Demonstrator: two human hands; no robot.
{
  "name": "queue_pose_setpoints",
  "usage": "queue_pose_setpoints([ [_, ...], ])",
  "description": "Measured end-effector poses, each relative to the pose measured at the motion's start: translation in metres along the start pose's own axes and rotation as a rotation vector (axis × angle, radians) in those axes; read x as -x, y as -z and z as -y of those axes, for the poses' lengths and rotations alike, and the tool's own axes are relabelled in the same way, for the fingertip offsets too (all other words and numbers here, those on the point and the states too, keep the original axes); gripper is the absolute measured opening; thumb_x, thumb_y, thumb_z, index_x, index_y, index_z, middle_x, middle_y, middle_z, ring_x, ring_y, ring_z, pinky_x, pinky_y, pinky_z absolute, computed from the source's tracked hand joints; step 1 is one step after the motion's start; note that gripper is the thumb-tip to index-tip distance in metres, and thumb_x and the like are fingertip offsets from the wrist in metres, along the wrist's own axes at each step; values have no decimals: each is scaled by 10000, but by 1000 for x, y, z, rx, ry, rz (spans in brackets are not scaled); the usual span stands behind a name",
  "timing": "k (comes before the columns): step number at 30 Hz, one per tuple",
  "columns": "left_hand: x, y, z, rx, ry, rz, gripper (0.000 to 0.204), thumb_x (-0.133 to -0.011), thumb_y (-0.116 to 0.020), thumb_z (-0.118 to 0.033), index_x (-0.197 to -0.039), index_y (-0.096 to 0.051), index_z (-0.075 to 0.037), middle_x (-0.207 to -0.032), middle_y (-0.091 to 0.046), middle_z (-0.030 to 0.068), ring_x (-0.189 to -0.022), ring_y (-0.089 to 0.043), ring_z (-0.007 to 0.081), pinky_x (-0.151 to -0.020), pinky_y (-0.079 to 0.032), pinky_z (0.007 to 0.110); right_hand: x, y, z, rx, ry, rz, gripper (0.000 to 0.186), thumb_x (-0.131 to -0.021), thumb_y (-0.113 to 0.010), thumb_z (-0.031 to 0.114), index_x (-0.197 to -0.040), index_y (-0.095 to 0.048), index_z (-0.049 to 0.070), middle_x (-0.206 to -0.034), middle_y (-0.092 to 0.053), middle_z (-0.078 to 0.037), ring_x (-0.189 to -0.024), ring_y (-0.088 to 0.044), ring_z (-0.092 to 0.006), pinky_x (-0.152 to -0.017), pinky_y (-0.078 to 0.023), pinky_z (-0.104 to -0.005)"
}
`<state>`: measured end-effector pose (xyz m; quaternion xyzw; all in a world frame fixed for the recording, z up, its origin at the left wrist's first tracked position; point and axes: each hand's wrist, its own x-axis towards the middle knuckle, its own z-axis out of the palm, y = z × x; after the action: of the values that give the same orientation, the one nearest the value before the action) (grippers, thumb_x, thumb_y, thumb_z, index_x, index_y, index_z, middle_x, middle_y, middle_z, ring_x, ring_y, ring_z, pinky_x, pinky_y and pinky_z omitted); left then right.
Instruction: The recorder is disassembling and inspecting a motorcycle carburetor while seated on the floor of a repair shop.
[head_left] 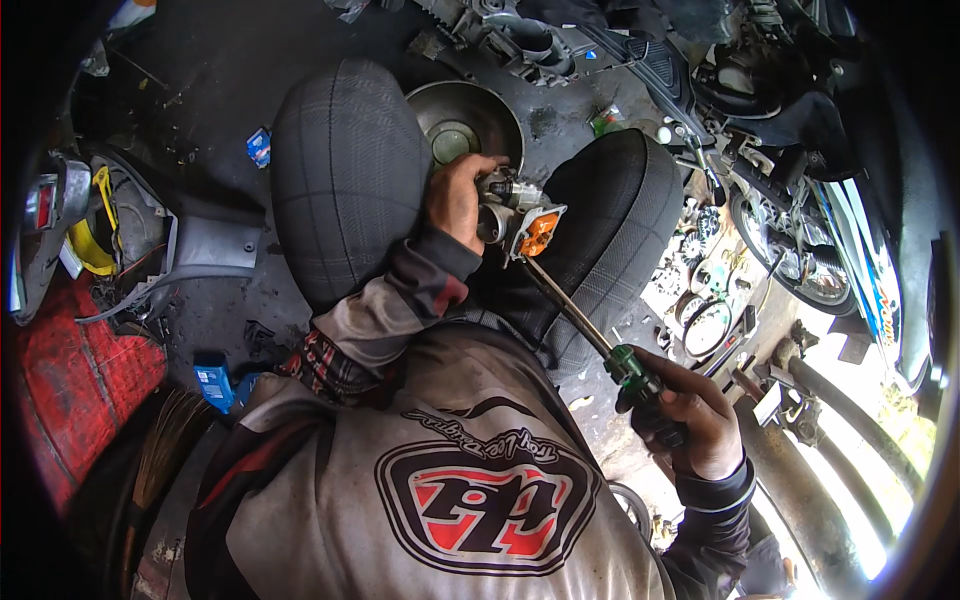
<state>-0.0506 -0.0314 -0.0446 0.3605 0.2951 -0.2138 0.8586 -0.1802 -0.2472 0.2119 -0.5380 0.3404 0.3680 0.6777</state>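
Observation:
My left hand (pixel 458 202) is closed around a small metal carburetor (pixel 497 218), held between my knees. Its bowl side faces right, where an orange float (pixel 541 235) shows inside the square rim. In my right hand (pixel 708 425) is a long screwdriver (pixel 572 308) with a green and black handle. The shaft slants up and left, and its tip is at the lower edge of the carburetor by the float. Whether the tip sits in a screw is too small to tell. Beyond my left hand, a round dark metal pan (pixel 505 112) holds some greenish liquid.
Gears, rings and other loose engine parts (pixel 705 270) lie on the floor at right, beside a wheel (pixel 815 270). A red panel (pixel 85 370), grey plastic fairing (pixel 220 235) and blue box (pixel 212 380) are at left. More motorcycle parts (pixel 530 40) lie at the far side.

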Motion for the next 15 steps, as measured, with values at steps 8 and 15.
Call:
queue_pose_setpoints([
  [8,-17,1,9,-102,20,40,313,-927,-476,-199,-1033,-640,46,-926,-672,127,-790,-689,203,-716,-579,301,-15,-21,-11,-569,-248,-63,568,-1019,-451,323,-1481,-333,14,-903,-577,-181,-425,-357,-62,-365,-288,-181],
  [15,-16,-7,9,-241,-42,22,314,-948,-446,-179,-1007,-645,56,-933,-668,129,-784,-678,192,-733,-565,297,-21,-40,-28,-584,-275,-145,611,-993,-495,371,-1470,-352,18,-808,-532,-120,-427,-346,-67,-390,-282,-184],
])
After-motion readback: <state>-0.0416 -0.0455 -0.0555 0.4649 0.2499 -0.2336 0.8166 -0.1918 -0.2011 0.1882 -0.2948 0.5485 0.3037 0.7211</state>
